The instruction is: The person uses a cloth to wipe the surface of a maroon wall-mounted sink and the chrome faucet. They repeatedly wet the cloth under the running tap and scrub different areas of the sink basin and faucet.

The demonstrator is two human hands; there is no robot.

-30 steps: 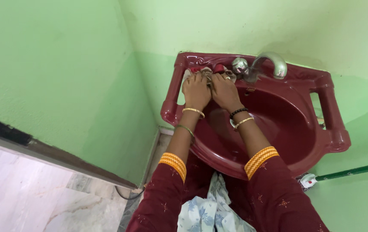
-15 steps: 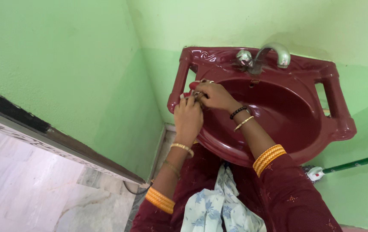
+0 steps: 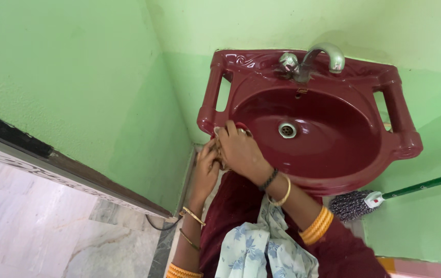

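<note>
We see both hands at the sink's (image 3: 403, 149) 8 o'clock rim. The right hand (image 3: 241, 152) has its grip closed over a small cloth (image 3: 241, 125); the left hand (image 3: 206, 167) presses against it from below, its grip hidden. The basin lies open toward 2 o'clock, under the tap (image 3: 323, 54). A broom (image 3: 380, 198) leans at 4 o'clock.

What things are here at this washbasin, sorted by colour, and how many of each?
Dark red: 1, the sink
Silver: 2, the tap and the drain
Green: 1, the broom handle
Red and pale: 1, the cloth bunched under the right hand, with the left hand beside it
Total: 5
</note>
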